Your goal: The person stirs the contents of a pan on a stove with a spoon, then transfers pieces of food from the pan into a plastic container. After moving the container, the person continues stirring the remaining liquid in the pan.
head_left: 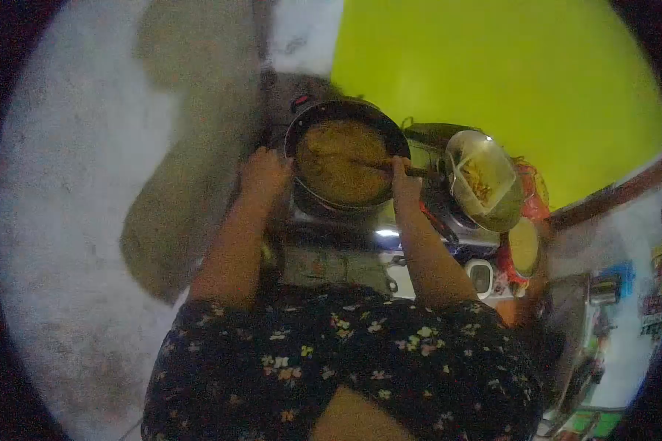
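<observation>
A deep dark cooking pan (293, 158) sits on the stove, with yellowish-brown food (342, 180) filling much of it. My left hand (266, 175) is closed at the pan's left rim; the exact grip is blurred. At the right rim, my right hand (406, 184) is wrapped round the handle of a long stirring spoon (371, 162). The spoon lies across the pan with its head in the food, so the head's shape is hidden.
Right of the pan stands a metal bowl (504, 213) bearing a pale container (485, 173) with yellowish pieces. A round tub (524, 246) and red packaging (533, 191) are beyond it. A green wall (493, 73) rises behind; a grey wall (66, 220) is at left.
</observation>
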Action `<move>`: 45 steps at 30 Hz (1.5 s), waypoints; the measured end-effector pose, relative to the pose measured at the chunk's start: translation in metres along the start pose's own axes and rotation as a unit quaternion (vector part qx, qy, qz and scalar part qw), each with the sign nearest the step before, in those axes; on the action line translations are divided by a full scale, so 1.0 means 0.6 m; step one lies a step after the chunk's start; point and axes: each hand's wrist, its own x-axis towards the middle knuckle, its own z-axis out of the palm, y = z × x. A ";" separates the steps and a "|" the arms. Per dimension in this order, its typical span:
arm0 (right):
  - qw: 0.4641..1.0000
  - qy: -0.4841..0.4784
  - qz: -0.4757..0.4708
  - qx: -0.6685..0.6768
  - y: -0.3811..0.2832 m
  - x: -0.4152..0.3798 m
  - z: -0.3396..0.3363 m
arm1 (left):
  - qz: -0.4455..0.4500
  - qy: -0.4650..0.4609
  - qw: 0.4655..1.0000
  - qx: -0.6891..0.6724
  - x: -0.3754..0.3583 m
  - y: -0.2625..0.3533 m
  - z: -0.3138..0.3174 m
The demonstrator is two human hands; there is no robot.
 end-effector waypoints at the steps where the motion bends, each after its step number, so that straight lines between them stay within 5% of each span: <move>1: 1.000 0.008 0.001 -0.005 -0.005 -0.004 0.000 | -0.003 0.007 1.000 -0.005 -0.003 0.001 -0.003; 3: 0.996 0.035 -0.075 0.031 0.024 0.001 0.008 | -0.009 0.019 1.000 -0.016 -0.013 0.006 -0.011; 5: 0.920 0.083 -0.277 -0.265 0.056 0.015 -0.001 | -0.014 -0.016 1.000 -0.019 -0.010 0.009 -0.021; 7: 0.902 0.052 -0.295 -0.312 0.036 0.010 -0.010 | -0.013 -0.033 0.999 -0.019 -0.011 0.011 -0.028; 10: 0.975 -0.025 -0.202 -0.089 0.009 0.016 -0.004 | -0.003 -0.018 1.000 -0.010 -0.012 0.011 -0.023; 13: 0.961 0.022 -0.276 -0.012 0.025 0.030 0.028 | -0.001 0.016 1.000 0.009 -0.003 0.002 0.010; 15: 0.984 0.014 -0.172 0.035 0.002 0.021 0.032 | -0.006 0.025 0.999 0.018 0.002 -0.001 0.016; 18: 0.983 -0.074 -0.139 0.094 -0.057 -0.004 0.004 | -0.013 0.005 1.000 0.018 0.000 0.001 0.005; 21: 0.970 -0.020 -0.227 0.079 0.018 0.044 0.053 | -0.010 -0.014 1.000 0.004 -0.010 0.011 -0.019; 24: 0.977 -0.116 -0.041 0.174 0.004 0.038 0.033 | -0.025 -0.014 1.000 0.013 -0.013 0.024 -0.025; 27: 0.981 -0.075 0.021 0.176 0.033 0.057 0.034 | -0.006 -0.015 1.000 -0.012 -0.016 0.016 -0.029; 30: 0.928 -0.010 0.117 0.354 -0.054 -0.001 0.007 | -0.003 -0.008 1.000 -0.006 -0.006 0.010 -0.014; 33: 0.956 -0.017 0.025 0.292 0.049 0.047 0.027 | 0.003 0.000 1.000 -0.014 -0.001 0.002 0.001; 35: 0.946 0.015 0.103 0.306 0.132 0.102 0.038 | 0.003 -0.008 1.000 -0.025 0.000 0.000 0.000; 39: 0.893 -0.004 0.139 0.429 0.005 0.035 -0.022 | -0.009 -0.020 1.000 -0.001 -0.002 0.005 -0.003; 42: 0.906 -0.013 0.112 0.408 0.007 0.036 -0.055 | 0.002 0.037 0.999 0.007 0.000 -0.003 0.015; 45: 0.910 0.006 0.090 0.405 0.020 0.037 -0.075 | -0.023 -0.066 0.997 -0.016 -0.007 0.012 -0.023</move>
